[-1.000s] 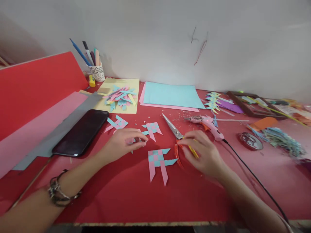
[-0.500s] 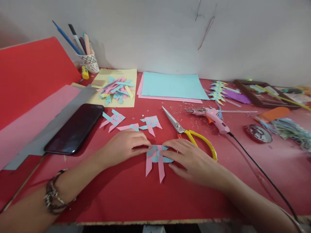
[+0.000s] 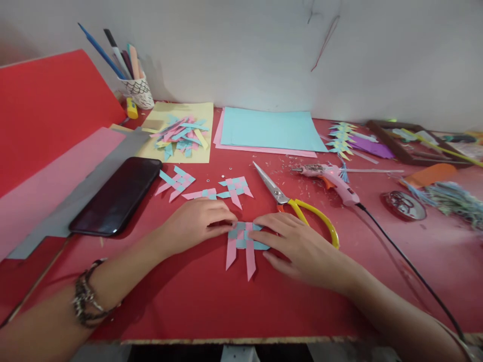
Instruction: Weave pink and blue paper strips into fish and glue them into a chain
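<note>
A woven paper fish [image 3: 245, 241] in pink and light blue strips lies flat on the red table, its pink strip ends pointing toward me. My left hand [image 3: 199, 221] pinches its upper left corner between thumb and fingers. Over its right side rests my right hand [image 3: 296, 246], fingers spread and fingertips touching the weave. Just beyond my hands are similar woven pieces: one at the left [image 3: 179, 183], one partly hidden behind my left hand [image 3: 207, 193], and one in the middle [image 3: 236, 187]. Scissors [image 3: 279, 196] with yellow handles lie behind my right hand.
A phone [image 3: 116, 196] lies at left, near a pen cup [image 3: 139, 93]. Cut strips [image 3: 184, 133] are heaped on yellow paper. Blue sheets [image 3: 271, 130] lie at the back. On the right are a pink glue gun [image 3: 334, 181] with its cord, a round dish [image 3: 403, 205] and a tray [image 3: 415, 160].
The view has shifted slightly. Both hands stay at the woven paper fish with almost the same pose; nothing else has visibly moved.
</note>
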Demonstrator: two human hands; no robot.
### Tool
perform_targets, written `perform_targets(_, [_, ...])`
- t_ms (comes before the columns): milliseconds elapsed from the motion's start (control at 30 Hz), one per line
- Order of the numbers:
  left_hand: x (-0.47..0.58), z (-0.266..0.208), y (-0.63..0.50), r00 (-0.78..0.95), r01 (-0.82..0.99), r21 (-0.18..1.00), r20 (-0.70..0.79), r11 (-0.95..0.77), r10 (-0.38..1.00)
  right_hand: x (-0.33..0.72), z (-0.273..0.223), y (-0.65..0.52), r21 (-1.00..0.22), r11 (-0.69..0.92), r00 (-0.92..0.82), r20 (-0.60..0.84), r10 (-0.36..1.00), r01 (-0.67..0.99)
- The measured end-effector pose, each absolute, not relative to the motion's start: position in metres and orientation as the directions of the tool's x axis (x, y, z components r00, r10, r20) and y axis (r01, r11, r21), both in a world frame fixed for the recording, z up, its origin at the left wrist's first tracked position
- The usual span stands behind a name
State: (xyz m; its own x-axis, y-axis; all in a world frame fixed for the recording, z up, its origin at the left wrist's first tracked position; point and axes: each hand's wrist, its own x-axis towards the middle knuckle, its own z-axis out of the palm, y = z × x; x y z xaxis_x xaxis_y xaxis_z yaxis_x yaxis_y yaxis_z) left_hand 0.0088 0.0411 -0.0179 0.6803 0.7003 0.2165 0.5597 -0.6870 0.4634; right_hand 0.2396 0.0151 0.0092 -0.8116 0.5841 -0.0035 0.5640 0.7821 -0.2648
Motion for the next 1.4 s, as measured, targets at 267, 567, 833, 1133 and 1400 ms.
perform_targets(267, [0.0022, -0.0142, 0.0426, 0.701, 0.575, 0.392, 0.216, -0.718, 0.680, 0.2398, 0.0108, 0.0156, -0.268, 0.777, -0.809, -0.016, 0.588, 0.570])
perform_targets(567, [0.0024, -0.0117, 0.0432, 0.714, 0.580, 0.398, 0.172, -0.711, 0.679, 0.2396, 0.0111, 0.0152, -0.260, 0.785, -0.812, 0.004, 0.583, 0.563])
perform_targets(833, [0.0025, -0.0109, 0.0431, 0.738, 0.561, 0.354, 0.195, -0.748, 0.646, 0.2399, 0.0101, 0.0155, -0.271, 0.778, -0.811, -0.018, 0.584, 0.567])
perform_targets(1133, [0.0034, -0.0082, 0.0420, 0.765, 0.572, 0.288, 0.152, -0.768, 0.626, 0.2392, 0.0114, 0.0155, -0.264, 0.780, -0.812, -0.018, 0.583, 0.567])
perform_targets(1400, [0.0027, -0.0102, 0.0424, 0.800, 0.535, 0.197, 0.194, -0.822, 0.567, 0.2387, 0.0113, 0.0153, -0.270, 0.774, -0.807, -0.019, 0.590, 0.572])
